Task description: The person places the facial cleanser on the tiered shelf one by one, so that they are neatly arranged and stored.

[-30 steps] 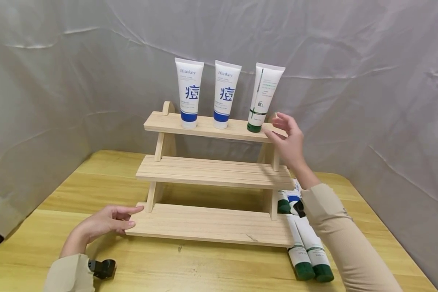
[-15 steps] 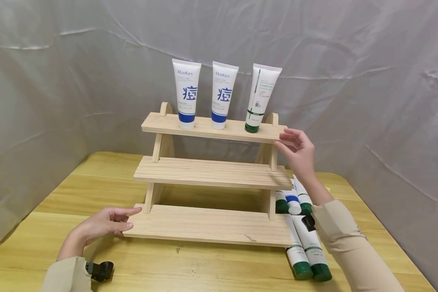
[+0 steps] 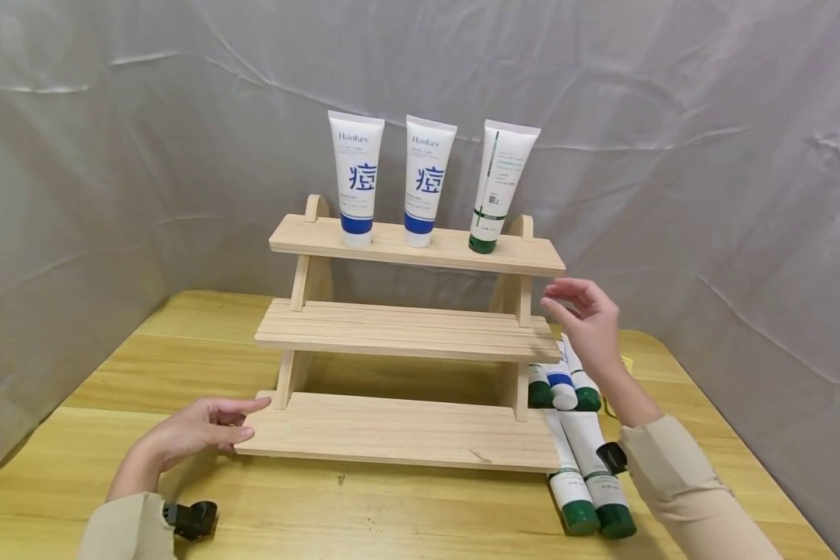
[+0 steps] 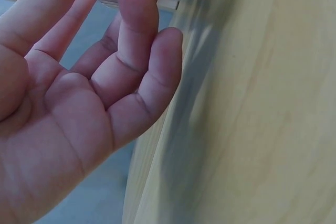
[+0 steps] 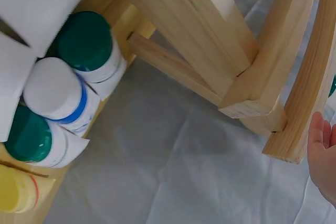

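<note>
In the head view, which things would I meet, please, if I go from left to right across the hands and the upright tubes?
left hand → first blue-banded Hankey tube → second blue-banded Hankey tube → green-capped white tube → right hand

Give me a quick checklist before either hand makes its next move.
Top row upright: ok; two blue-banded tubes and a green-capped tube stand on the top shelf.
Top row matching: not ok; the colours differ.
Left hand placed: ok; it pinches the left end of the bottom shelf.
Grip firmness: cannot tell.
Right hand free: ok; it holds nothing.
Lying tubes reachable: probably ok; they are near that shelf's right end.
</note>
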A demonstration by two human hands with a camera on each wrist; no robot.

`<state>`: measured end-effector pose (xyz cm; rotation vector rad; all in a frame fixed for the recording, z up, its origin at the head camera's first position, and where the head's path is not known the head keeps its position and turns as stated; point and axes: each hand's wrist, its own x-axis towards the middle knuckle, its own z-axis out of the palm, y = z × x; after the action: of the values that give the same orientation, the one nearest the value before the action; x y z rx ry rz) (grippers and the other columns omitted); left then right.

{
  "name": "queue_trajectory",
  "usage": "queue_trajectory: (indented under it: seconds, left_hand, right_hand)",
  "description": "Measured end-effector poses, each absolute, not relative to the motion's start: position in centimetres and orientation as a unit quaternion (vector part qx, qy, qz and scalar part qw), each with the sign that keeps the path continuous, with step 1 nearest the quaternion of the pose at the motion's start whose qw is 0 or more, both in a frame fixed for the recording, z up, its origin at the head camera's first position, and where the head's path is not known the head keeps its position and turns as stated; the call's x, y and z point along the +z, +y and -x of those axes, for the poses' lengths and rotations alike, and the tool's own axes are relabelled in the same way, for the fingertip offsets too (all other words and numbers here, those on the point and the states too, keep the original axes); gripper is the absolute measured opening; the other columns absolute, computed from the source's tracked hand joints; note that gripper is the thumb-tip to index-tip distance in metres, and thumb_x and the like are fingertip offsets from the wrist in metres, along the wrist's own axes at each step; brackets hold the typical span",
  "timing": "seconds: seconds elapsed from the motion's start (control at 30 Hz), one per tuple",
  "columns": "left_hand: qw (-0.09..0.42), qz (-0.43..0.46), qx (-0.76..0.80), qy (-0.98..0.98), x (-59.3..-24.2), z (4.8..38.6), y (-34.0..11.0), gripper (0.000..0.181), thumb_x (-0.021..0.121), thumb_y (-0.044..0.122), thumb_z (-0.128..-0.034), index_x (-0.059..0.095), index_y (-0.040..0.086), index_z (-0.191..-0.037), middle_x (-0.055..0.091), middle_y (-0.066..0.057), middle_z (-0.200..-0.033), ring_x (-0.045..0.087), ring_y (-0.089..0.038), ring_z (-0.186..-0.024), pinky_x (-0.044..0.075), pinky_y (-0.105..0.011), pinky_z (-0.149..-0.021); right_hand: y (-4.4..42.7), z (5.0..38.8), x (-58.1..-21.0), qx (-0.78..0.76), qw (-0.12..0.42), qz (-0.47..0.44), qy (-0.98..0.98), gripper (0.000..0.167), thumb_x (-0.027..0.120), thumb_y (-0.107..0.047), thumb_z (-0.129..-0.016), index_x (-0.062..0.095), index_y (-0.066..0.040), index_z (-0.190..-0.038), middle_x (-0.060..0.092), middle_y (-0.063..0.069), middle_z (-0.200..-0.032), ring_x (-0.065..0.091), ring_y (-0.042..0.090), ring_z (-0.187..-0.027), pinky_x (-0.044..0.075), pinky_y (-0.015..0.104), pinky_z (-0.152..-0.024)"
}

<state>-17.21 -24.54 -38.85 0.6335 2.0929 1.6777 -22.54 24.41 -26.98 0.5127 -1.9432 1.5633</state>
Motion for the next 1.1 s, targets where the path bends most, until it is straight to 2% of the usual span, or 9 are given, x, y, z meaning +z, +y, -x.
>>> queue_trajectory:
  seconds: [0.2,0.43,0.53,0.6,0.7,0.77,0.87,1.07,1.1]
  left_hand:
    - [0.189,-0.227,0.599,0.745,-38.8,17.2,-24.5,0.044,0.056,0.007,-0.0875,0.043,-0.004,-0.128,0.057,-0.007,-0.094,0.052,-0.009,-0.074,0.049,-0.030,-0.063]
    - [0.188,-0.232,0.598,0.743,-38.9,17.2,-24.6,0.043,0.056,0.007,-0.0875,0.044,-0.003,-0.128,0.057,-0.006,-0.091,0.053,-0.010,-0.073,0.049,-0.030,-0.062]
    - [0.190,-0.232,0.599,0.742,-39.0,17.2,-24.7,0.043,0.056,0.006,-0.0877,0.046,0.001,-0.129,0.056,-0.006,-0.092,0.052,-0.009,-0.074,0.049,-0.030,-0.062]
    - [0.192,-0.228,0.600,0.743,-38.9,17.2,-24.7,0.042,0.055,0.007,-0.0878,0.048,0.007,-0.129,0.056,-0.007,-0.093,0.051,-0.009,-0.074,0.049,-0.030,-0.063]
    - [0.194,-0.223,0.600,0.743,-38.9,17.1,-24.7,0.041,0.056,0.008,-0.0880,0.051,0.014,-0.128,0.054,-0.007,-0.093,0.050,-0.008,-0.074,0.049,-0.029,-0.063]
    - [0.193,-0.222,0.598,0.745,-38.9,17.1,-24.7,0.040,0.056,0.008,-0.0880,0.052,0.017,-0.127,0.054,-0.008,-0.092,0.050,-0.008,-0.073,0.049,-0.029,-0.063]
    - [0.193,-0.220,0.598,0.746,-38.8,17.1,-24.7,0.039,0.056,0.009,-0.0879,0.054,0.021,-0.125,0.053,-0.008,-0.091,0.050,-0.008,-0.072,0.049,-0.029,-0.063]
    - [0.191,-0.217,0.598,0.747,-38.9,17.1,-24.7,0.039,0.056,0.008,-0.0878,0.054,0.022,-0.124,0.052,-0.008,-0.090,0.050,-0.009,-0.071,0.049,-0.028,-0.062]
    - [0.191,-0.217,0.598,0.748,-39.0,17.1,-24.7,0.039,0.056,0.008,-0.0877,0.054,0.021,-0.124,0.052,-0.008,-0.090,0.050,-0.009,-0.071,0.049,-0.028,-0.062]
  right_hand:
    - [25.9,21.8,-28.6,0.577,0.280,-0.200,-0.741,0.025,0.062,0.005,-0.080,0.054,0.009,-0.103,0.060,0.010,-0.095,0.057,0.012,-0.088,0.045,0.017,-0.078]
    - [33.8,28.1,-37.5,0.563,0.272,-0.273,-0.731,0.034,0.065,0.002,-0.078,0.056,0.001,-0.111,0.058,0.015,-0.105,0.056,0.023,-0.095,0.047,0.023,-0.077]
    - [34.3,27.3,-38.0,0.575,0.259,-0.276,-0.725,0.034,0.065,0.006,-0.077,0.056,0.003,-0.110,0.058,0.017,-0.104,0.056,0.025,-0.095,0.048,0.024,-0.077]
    - [33.0,25.1,-36.5,0.577,0.256,-0.252,-0.733,0.033,0.065,0.006,-0.077,0.056,0.004,-0.108,0.057,0.018,-0.102,0.056,0.025,-0.093,0.048,0.023,-0.076]
    - [32.4,23.2,-35.8,0.614,0.238,-0.266,-0.704,0.029,0.066,0.003,-0.078,0.058,0.002,-0.106,0.059,0.014,-0.101,0.056,0.019,-0.092,0.047,0.020,-0.077]
    - [32.1,22.1,-35.4,0.589,0.243,-0.238,-0.733,0.029,0.067,-0.002,-0.079,0.058,0.002,-0.106,0.059,0.013,-0.100,0.056,0.018,-0.090,0.047,0.019,-0.075]
    - [33.2,21.9,-36.4,0.569,0.241,-0.222,-0.754,0.031,0.066,0.000,-0.078,0.057,0.003,-0.108,0.058,0.015,-0.102,0.056,0.019,-0.092,0.047,0.017,-0.075]
    - [38.1,23.7,-42.0,0.515,0.239,-0.180,-0.803,0.034,0.065,-0.004,-0.081,0.057,-0.004,-0.113,0.058,0.013,-0.106,0.055,0.020,-0.096,0.047,0.020,-0.075]
    - [37.2,22.6,-41.0,0.512,0.234,-0.172,-0.808,0.032,0.064,-0.003,-0.081,0.057,-0.002,-0.112,0.058,0.013,-0.105,0.056,0.019,-0.095,0.047,0.019,-0.075]
